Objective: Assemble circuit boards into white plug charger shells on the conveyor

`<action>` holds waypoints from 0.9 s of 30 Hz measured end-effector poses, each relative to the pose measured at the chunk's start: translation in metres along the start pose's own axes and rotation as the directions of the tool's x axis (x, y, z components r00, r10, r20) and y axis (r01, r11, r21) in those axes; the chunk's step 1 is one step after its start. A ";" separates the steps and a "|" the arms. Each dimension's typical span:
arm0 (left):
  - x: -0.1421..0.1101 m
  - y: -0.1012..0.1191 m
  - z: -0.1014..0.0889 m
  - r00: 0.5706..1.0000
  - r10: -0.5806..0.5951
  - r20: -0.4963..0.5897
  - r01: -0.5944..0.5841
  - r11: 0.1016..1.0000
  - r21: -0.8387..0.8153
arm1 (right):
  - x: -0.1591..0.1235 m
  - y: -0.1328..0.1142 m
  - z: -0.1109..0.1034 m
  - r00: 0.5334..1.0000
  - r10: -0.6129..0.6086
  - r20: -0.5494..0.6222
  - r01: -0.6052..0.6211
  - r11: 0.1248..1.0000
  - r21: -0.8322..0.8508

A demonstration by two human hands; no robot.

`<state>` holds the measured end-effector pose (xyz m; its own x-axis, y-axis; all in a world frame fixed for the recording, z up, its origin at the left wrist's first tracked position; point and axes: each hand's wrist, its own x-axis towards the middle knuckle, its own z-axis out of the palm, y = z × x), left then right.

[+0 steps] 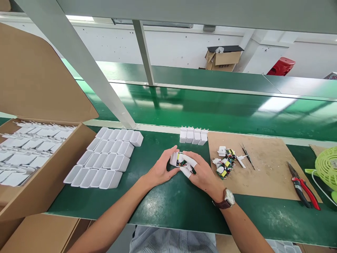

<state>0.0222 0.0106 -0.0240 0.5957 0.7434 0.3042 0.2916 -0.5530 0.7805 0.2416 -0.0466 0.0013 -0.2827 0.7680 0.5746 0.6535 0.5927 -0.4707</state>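
My left hand (pixel 161 168) has its thumb and fingers closed round a white plastic charger casing (pixel 173 159) over the front middle of the green bench. My right hand (pixel 204 174), with white finger cots on some fingertips and a watch on the wrist, pinches a small circuit board (pixel 180 159) at the casing's open end. Yellow and dark parts of the board show between the fingers; the rest is hidden. Behind the hands stand several white chargers (pixel 193 135) with their pins up. To the right lies a pile of circuit boards (pixel 225 164) with white plug pieces attached.
Rows of open white casings (pixel 104 160) stand at left, beside a cardboard box (pixel 56 175) filled with white plug parts. A brown cardboard sheet (pixel 265 175) carries tweezers (pixel 247 156) and red-black pliers (pixel 302 188). A green fan (pixel 328 167) sits far right. A metal post (pixel 92 75) slants down behind.
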 end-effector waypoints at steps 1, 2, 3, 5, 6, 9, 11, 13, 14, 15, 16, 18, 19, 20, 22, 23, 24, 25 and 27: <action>0.000 0.001 0.001 1.000 0.010 0.010 -0.010 1.000 -0.003 | 0.001 -0.002 0.000 1.000 0.016 -0.005 -0.016 0.999 0.031; 0.001 0.002 0.001 1.000 0.014 0.021 -0.013 1.000 -0.006 | 0.002 -0.004 -0.001 0.999 0.045 0.002 -0.045 0.997 0.063; 0.001 0.003 0.000 0.999 0.010 0.033 -0.010 1.000 -0.005 | 0.003 -0.006 -0.003 0.997 0.081 0.011 -0.081 0.992 0.096; 0.001 0.005 -0.003 0.998 -0.017 0.053 0.017 1.000 0.009 | 0.005 -0.007 -0.008 0.987 0.160 0.023 -0.162 0.973 0.163; 0.001 0.005 -0.005 0.998 -0.032 0.061 0.031 0.999 0.020 | 0.006 -0.007 -0.010 0.981 0.196 0.015 -0.195 0.961 0.195; 0.001 0.006 -0.013 0.994 -0.039 0.100 0.038 0.999 0.016 | 0.007 -0.003 -0.012 0.977 0.211 0.014 -0.208 0.943 0.262; 0.001 0.006 -0.017 0.990 -0.038 0.134 0.043 0.998 -0.039 | 0.005 0.001 -0.009 0.987 0.143 0.080 -0.160 0.947 0.280; 0.001 0.008 -0.019 0.986 -0.068 0.152 0.087 0.989 -0.117 | 0.004 0.003 -0.004 0.986 0.081 0.146 -0.121 0.951 0.284; 0.000 0.009 -0.020 0.983 -0.094 0.159 0.119 0.981 -0.156 | 0.003 0.004 -0.003 0.985 0.069 0.160 -0.112 0.953 0.281; 0.000 0.011 -0.020 0.979 -0.121 0.164 0.152 0.969 -0.193 | 0.002 0.004 -0.001 0.984 0.068 0.162 -0.111 0.955 0.275; 0.000 0.013 -0.020 0.975 -0.146 0.168 0.182 0.957 -0.226 | 0.002 0.004 -0.001 0.984 0.073 0.161 -0.114 0.957 0.268; 0.001 0.017 -0.019 0.969 -0.178 0.169 0.221 0.935 -0.279 | 0.002 0.004 0.000 0.982 0.076 0.175 -0.120 0.959 0.259; 0.001 0.018 -0.019 0.967 -0.192 0.167 0.235 0.925 -0.297 | 0.002 0.005 0.000 0.980 0.071 0.188 -0.119 0.959 0.258; 0.001 0.019 -0.018 0.964 -0.207 0.166 0.250 0.918 -0.308 | 0.002 0.005 0.000 0.977 0.063 0.202 -0.116 0.959 0.260; 0.002 0.020 -0.018 0.958 -0.238 0.161 0.277 0.913 -0.299 | 0.002 0.005 0.002 0.976 0.037 0.215 -0.094 0.961 0.259; 0.002 0.021 -0.018 0.955 -0.251 0.156 0.286 0.916 -0.281 | 0.002 0.005 0.004 0.978 0.024 0.209 -0.077 0.966 0.248; 0.002 0.022 -0.018 0.954 -0.259 0.149 0.290 0.922 -0.258 | 0.002 0.005 0.007 0.979 0.013 0.203 -0.060 0.972 0.227; 0.001 0.023 -0.018 0.955 -0.260 0.142 0.288 0.929 -0.234 | 0.001 0.005 0.011 0.981 0.006 0.196 -0.046 0.979 0.198; 0.001 0.025 -0.019 0.959 -0.250 0.136 0.273 0.940 -0.202 | -0.001 0.004 0.019 0.983 0.009 0.183 -0.032 0.992 0.125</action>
<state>0.0162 0.0041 0.0063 0.6001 0.7996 0.0226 0.2859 -0.2408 0.9275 0.2312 -0.0399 -0.0139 -0.4009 0.8045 0.4382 0.5691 0.5935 -0.5691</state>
